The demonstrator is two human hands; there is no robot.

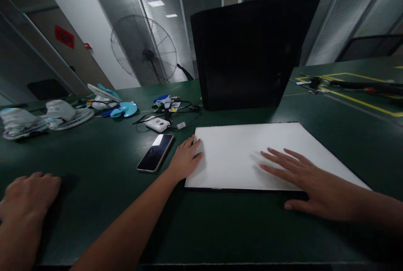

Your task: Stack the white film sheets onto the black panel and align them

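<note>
A flat white board (233, 149) with a thin dark edge lies on the green tabletop (103, 204) in front of me. My left hand (185, 160) rests at the board's left edge, its fingers stretched out over the border and holding nothing. Over the board's right part, my right hand (302, 178) spreads its fingers, with the thumb beyond the near edge. Whether the right fingertips touch the surface I cannot tell. Just left of my left hand lies a phone (155, 153), screen up.
At far left is another person's closed hand (30, 195). A large black panel (248, 53) stands behind the board. Farther back lie a white power strip (157, 124) with cables, a blue-and-white fan (124, 109), and white fan parts (59, 111). Yellow tape (362, 101) marks the right side.
</note>
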